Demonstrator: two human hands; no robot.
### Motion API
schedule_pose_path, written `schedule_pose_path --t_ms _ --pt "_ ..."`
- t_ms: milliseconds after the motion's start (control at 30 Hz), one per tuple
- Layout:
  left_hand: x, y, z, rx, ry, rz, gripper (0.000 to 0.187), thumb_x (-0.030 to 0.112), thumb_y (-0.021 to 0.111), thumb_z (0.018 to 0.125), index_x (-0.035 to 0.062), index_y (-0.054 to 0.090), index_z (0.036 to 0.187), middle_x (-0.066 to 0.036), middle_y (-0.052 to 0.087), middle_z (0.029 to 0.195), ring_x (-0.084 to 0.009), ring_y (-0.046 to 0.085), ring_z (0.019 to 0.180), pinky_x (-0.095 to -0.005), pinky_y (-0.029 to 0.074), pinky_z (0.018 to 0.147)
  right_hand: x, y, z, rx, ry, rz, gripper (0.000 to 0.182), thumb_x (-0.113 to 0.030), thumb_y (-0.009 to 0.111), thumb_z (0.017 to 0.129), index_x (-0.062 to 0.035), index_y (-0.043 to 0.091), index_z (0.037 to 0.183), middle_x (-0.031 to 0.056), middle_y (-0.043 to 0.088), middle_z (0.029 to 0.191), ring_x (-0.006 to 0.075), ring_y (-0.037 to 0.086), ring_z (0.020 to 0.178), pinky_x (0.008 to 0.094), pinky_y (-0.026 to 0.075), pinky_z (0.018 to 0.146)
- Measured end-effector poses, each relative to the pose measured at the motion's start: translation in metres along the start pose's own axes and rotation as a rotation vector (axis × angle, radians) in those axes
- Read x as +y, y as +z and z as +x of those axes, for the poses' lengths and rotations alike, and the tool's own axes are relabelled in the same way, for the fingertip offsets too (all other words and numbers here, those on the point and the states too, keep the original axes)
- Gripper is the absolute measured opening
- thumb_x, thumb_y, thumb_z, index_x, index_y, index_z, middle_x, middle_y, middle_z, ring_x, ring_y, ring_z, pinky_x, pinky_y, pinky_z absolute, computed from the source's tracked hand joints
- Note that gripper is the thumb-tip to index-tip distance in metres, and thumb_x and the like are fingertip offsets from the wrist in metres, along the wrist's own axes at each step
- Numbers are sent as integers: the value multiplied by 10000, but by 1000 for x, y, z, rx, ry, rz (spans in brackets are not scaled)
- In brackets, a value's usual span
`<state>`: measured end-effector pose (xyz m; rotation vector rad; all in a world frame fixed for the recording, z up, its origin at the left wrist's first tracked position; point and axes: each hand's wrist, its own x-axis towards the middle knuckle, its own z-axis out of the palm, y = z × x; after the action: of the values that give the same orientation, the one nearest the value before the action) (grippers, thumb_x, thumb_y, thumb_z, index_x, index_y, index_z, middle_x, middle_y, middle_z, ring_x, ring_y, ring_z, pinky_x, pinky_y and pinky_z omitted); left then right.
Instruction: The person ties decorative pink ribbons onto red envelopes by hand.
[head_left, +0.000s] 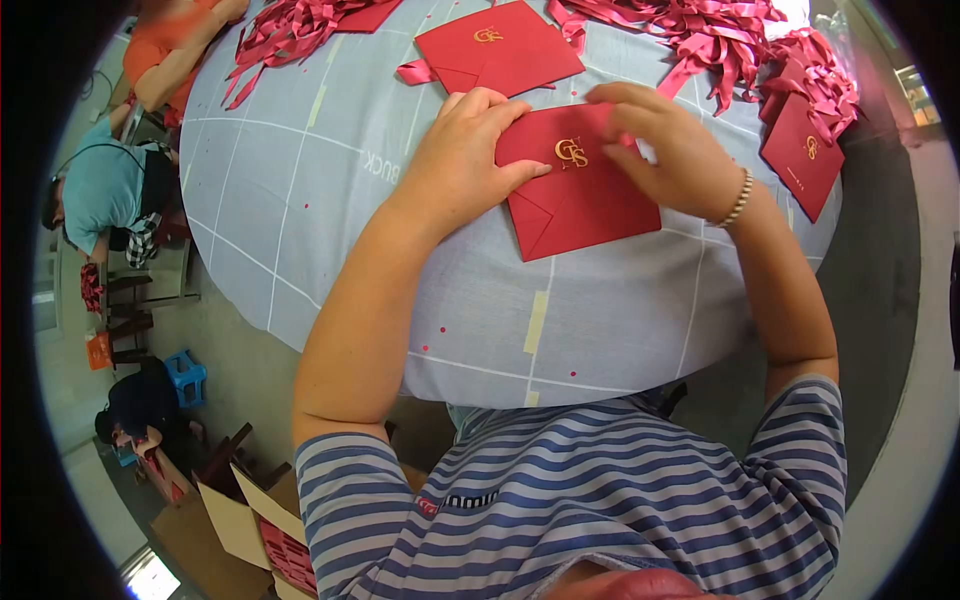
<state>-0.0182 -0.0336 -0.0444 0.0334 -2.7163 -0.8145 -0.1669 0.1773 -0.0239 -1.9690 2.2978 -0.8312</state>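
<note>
The left thumb (525,173) is lying across the front of a flat red paper bag (590,205), and the index finger is standing wide from it, reaching to the top edge. The other fingers of the left hand (465,150) are bending near the upper left corner; whether they are gripping the edge, I cannot tell. The right hand (680,150) is blurring over the upper right part, its fingers curving toward the thumb with a narrow gap; whether they are holding anything, I cannot tell.

The bag is looking light, rather stiff in its panels, easily creased, and perhaps a little slippery on the cloth. An edge or corner, pinched softly between thumb and fingers, is seeming the best place to hold.

The bag is lying between both hands, its gold letters (571,153) sitting just beside the left thumb's tip, its folded lower left corner staying free of fingers. Underneath, a grey checked cloth (480,290) is covering the table. Beyond the hands, another red bag (500,50) is lying near, and pink-red ribbons (715,45) are heaping farther away.
</note>
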Motion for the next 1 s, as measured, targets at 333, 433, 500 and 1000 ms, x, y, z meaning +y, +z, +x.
schedule_pose_path --t_ms 333,433,500,1000 --pt "-2 2 0 0 13 -16 634 250 879 702 -9 642 1230 -104 599 1165 -284 539 1129 -376 479 992 3 34 21 36 53 -2 88 -75 683 858 -13 623 839 109 620 940 304 597 942 396 508 832" --pt "2 4 0 -29 50 -25 612 215 893 672 12 656 1198 -110 595 1153 -287 540 1133 -378 479 990 5 28 19 44 105 171 97 -40 708 838 -11 616 828 113 610 910 302 599 872 373 507 778" --pt "6 3 1 31 80 -85 501 159 872 683 19 643 1106 -82 588 1118 -264 545 1107 -359 463 966 -1 24 18 81 119 231 104 -20 709 833 -5 606 830 114 603 898 296 598 829 363 506 747" --pt "9 -12 3 36 98 -63 383 129 875 658 17 576 869 -72 587 940 -266 564 937 -350 467 830 -19 24 12 285 -9 275 90 26 696 837 17 618 881 113 709 985 222 712 797 298 574 702"
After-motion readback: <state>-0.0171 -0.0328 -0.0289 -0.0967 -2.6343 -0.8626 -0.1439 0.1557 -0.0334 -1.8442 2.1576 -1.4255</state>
